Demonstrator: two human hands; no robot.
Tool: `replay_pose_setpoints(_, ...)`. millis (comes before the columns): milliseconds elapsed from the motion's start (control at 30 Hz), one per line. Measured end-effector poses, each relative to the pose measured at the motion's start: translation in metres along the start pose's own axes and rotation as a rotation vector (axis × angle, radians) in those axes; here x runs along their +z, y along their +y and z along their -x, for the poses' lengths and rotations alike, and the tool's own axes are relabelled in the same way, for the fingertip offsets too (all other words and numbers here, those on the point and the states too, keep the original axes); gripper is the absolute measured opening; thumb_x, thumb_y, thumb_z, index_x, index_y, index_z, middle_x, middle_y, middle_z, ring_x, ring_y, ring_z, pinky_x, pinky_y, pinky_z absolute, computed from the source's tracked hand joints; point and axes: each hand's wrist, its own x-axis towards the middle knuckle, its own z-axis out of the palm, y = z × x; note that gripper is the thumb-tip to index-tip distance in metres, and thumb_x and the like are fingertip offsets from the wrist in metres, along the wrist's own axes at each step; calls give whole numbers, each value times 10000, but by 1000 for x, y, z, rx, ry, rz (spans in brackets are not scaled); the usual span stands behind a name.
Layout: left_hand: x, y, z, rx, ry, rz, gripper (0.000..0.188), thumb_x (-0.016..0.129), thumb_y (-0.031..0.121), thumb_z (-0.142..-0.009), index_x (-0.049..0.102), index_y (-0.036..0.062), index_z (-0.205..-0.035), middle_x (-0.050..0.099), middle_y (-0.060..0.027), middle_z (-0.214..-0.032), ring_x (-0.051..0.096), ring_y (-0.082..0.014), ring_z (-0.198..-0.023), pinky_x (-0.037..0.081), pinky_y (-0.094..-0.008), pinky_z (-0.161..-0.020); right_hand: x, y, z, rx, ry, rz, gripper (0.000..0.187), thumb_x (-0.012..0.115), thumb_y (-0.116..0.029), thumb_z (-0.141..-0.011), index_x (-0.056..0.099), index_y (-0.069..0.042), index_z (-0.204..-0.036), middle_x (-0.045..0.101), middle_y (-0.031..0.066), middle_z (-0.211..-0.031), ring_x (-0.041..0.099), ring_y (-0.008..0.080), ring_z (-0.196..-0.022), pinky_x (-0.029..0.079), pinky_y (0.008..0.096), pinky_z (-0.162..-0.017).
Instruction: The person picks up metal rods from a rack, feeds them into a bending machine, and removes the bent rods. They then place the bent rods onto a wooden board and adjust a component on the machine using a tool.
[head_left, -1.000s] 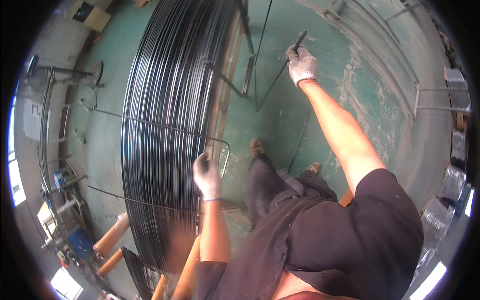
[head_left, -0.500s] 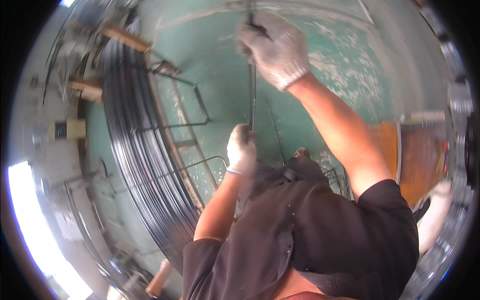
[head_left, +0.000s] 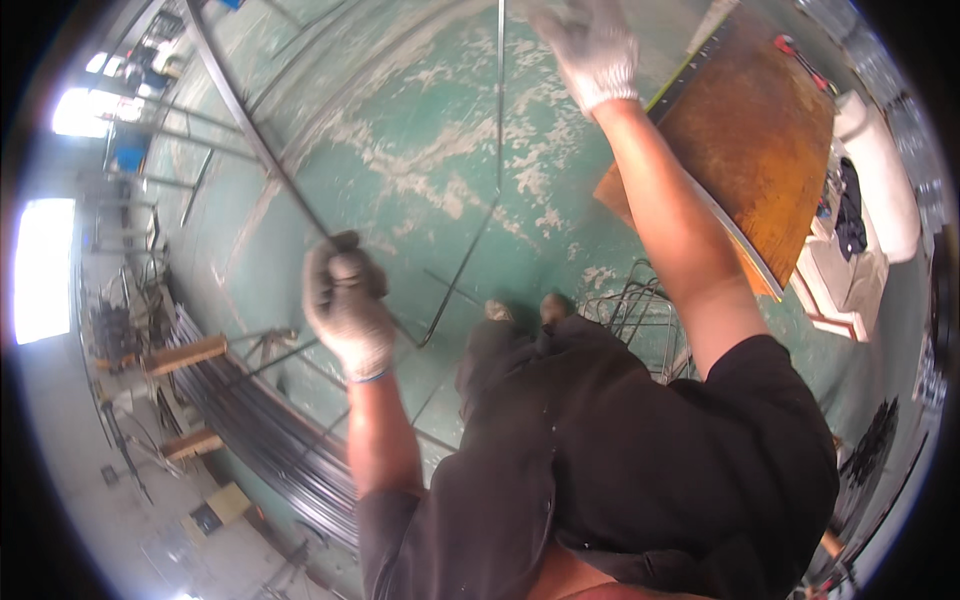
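Observation:
My left hand (head_left: 347, 305), in a pale knitted work glove with dark grimy fingers, is closed round a long dark metal rod (head_left: 262, 150). From the fist the rod slants up to the upper left and out of view. Below the fist a dark length runs to a sharp bend near my feet and rises again; whether it is all one piece I cannot tell. My right hand (head_left: 592, 55), gloved too and blurred at the upper edge, has its fingers apart with nothing visible in them. It is beside a thin upright rod (head_left: 501, 90), not touching it.
Left of me, a bundle of long dark rods (head_left: 265, 440) lies by wooden blocks (head_left: 187, 355). At right stands a rusty brown table (head_left: 750, 130) with a red-handled tool (head_left: 800, 60). Bent wire frames (head_left: 635, 310) lie by my feet on the worn green floor (head_left: 400, 130).
Both hands gripped an upright rod before. My right hand has let go and moved right; my left has moved left with the rod, now slanted. The view has turned rightward.

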Motion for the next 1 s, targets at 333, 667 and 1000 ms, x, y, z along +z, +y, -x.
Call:
replay_pose_setpoints(333,81,62,-155,-43,-628,496,329,703,308,-1101,673,27,-1270,562,0,-790,398,-83,-592,291,-256,-493,-36,224,43,681,-218,-477,324,751,-316,-1073,736,-13,-1186,743,19,-888,719,114,-809,587,304,-739)
replay_pose_setpoints(667,375,-137,-170,-252,-870,-134,476,647,85,-1080,537,-45,-1525,732,-111,-1057,649,-137,-719,586,-306,-668,-290,302,160,1057,624,-390,225,797,-281,-1027,720,-77,-973,544,-49,-709,497,75,-615,387,269,-565)
replay_pose_setpoints(1000,548,-330,-67,-174,-1035,-719,546,669,109,-901,649,13,-1437,771,-250,-1251,760,-392,-1139,583,-478,-1006,-385,467,189,1288,668,386,438,763,-426,-1011,821,-52,-1232,820,155,-1040,775,295,-1004,585,420,-895)
